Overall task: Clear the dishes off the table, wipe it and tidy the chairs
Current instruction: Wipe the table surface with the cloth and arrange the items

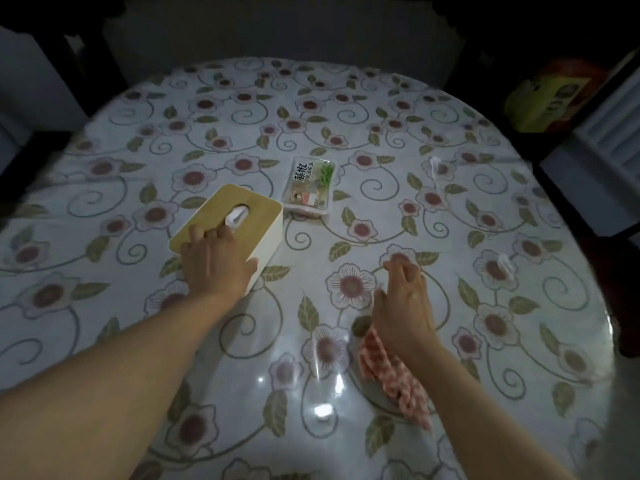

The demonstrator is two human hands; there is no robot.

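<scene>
A round table carries a flowered cloth under clear plastic. On it stands a white tissue box with a wooden lid, left of centre. My left hand grips the box's near end, fingers on the lid and thumb on the right side. My right hand hovers over the table with relaxed fingers and holds nothing. A red-and-white checked cloth lies on the table under my right wrist. A sealed clear food pack with a printed label lies beyond the box.
Two small clear clips sit on the table's right side. A dark chair back stands at the far edge. A white slatted unit and a yellow-red bag are at the right.
</scene>
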